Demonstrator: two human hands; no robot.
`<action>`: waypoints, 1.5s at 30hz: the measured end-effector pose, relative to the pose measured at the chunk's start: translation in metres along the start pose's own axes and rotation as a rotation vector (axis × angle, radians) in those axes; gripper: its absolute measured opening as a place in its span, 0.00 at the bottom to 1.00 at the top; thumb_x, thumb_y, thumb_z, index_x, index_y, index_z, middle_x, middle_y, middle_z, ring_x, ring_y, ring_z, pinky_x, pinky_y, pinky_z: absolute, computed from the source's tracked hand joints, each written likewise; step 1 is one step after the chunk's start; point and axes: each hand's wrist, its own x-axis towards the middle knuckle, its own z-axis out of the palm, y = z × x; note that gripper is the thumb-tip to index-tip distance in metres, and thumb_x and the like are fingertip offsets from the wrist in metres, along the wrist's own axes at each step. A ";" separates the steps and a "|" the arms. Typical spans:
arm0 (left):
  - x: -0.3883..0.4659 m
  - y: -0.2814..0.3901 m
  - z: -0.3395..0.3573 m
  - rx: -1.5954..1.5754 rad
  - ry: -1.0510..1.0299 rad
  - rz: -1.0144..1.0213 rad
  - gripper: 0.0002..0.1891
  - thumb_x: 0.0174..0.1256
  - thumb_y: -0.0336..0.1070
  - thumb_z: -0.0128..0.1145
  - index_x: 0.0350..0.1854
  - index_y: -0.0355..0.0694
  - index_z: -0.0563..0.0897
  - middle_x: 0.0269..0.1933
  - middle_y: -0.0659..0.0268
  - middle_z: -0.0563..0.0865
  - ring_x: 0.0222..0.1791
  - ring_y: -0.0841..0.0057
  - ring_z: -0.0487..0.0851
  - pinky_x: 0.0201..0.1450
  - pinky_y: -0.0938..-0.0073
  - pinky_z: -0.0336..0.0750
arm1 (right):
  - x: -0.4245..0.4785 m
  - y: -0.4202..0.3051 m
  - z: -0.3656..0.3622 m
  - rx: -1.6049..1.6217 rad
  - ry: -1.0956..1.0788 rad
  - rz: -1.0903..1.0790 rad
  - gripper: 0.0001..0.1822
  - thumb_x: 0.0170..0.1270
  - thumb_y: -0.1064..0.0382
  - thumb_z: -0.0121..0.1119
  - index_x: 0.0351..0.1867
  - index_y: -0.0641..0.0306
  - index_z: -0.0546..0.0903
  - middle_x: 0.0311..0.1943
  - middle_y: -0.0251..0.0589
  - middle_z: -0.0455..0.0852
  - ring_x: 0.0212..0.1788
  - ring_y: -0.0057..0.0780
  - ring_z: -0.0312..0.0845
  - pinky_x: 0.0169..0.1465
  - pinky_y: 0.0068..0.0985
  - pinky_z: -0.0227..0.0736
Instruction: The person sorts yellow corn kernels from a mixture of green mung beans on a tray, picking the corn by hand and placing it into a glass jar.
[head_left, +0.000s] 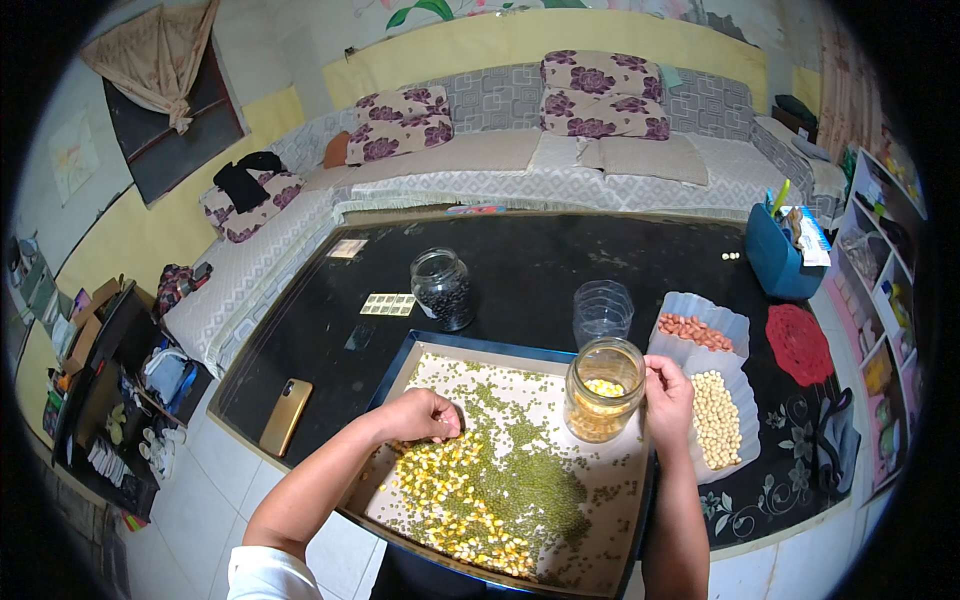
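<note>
A shallow cardboard box (501, 345) holds green mung beans (544, 484) spread over its bottom and yellow corn kernels (442, 480) along its left and near side. My left hand (421, 417) is low over the far edge of the corn, thumb and fingertips pinched together. Whether a kernel is between them is hidden. With my right hand (669, 397) I grip the right side of an open glass jar (604, 409) near its rim. Corn kernels lie inside the jar, which stands over the box's far right part.
Beyond the box are a glass jar of dark beans (442, 292) and a clear plastic container (602, 311). To the right, fluted trays hold peanuts (694, 332) and pale round beans (716, 420). A gold phone (286, 416) lies left; a blue holder (780, 251) stands far right.
</note>
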 end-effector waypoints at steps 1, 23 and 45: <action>-0.001 0.001 -0.001 -0.057 0.000 0.024 0.04 0.63 0.31 0.62 0.34 0.35 0.84 0.30 0.70 0.85 0.29 0.86 0.82 0.36 0.82 0.77 | 0.000 0.000 0.001 0.024 -0.003 -0.002 0.06 0.65 0.73 0.53 0.38 0.70 0.81 0.32 0.29 0.80 0.30 0.09 0.69 0.35 0.12 0.66; 0.023 0.160 0.011 0.094 0.216 0.628 0.12 0.60 0.32 0.65 0.44 0.35 0.83 0.37 0.67 0.87 0.38 0.85 0.84 0.42 0.80 0.78 | 0.000 0.000 -0.003 -0.062 -0.008 -0.011 0.06 0.66 0.72 0.53 0.39 0.70 0.81 0.32 0.32 0.82 0.32 0.12 0.74 0.37 0.14 0.71; -0.033 -0.032 0.015 0.001 0.114 0.011 0.13 0.54 0.29 0.70 0.41 0.35 0.84 0.33 0.71 0.85 0.33 0.87 0.80 0.39 0.83 0.77 | 0.001 0.004 0.000 -0.035 0.034 -0.014 0.06 0.63 0.73 0.54 0.37 0.68 0.82 0.30 0.28 0.79 0.28 0.10 0.66 0.33 0.12 0.63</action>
